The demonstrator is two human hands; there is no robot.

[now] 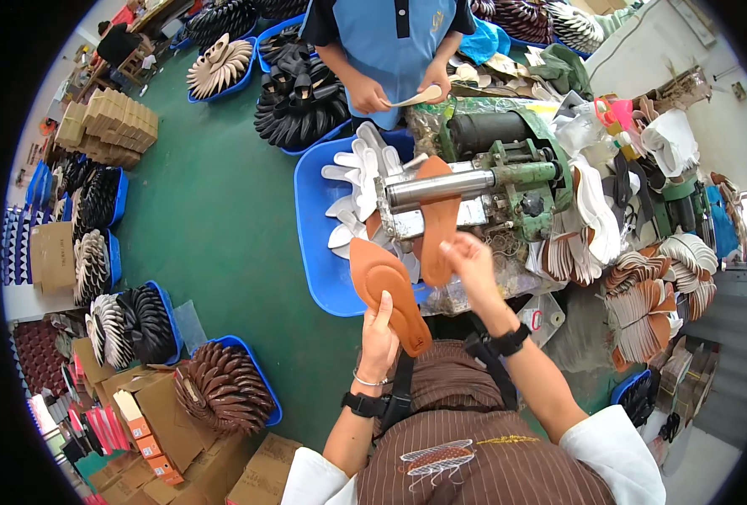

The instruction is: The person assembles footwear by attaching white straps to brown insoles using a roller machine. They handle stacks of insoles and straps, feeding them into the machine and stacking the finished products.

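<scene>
My left hand (380,338) grips a tan-brown shoe insole (386,286) by its edge, thumb on top, sole shape tilted with its wide end up and away. My right hand (472,263) pinches the near end of a second brown insole (438,240). That insole passes under the shiny metal roller (442,188) of a green machine (535,172), its far end showing beyond. Below the roller and to the left, a blue tub (313,244) contains several white insoles (361,181), with a bit of brown among them.
Across from me a person in a blue shirt (388,50) holds a pale insole (418,97). Stacked brown-and-white insoles (643,311) lie to the right of the machine. Tubs of black shoes (299,105) and brown pieces (225,387), plus cardboard boxes (167,412), stand on the green floor.
</scene>
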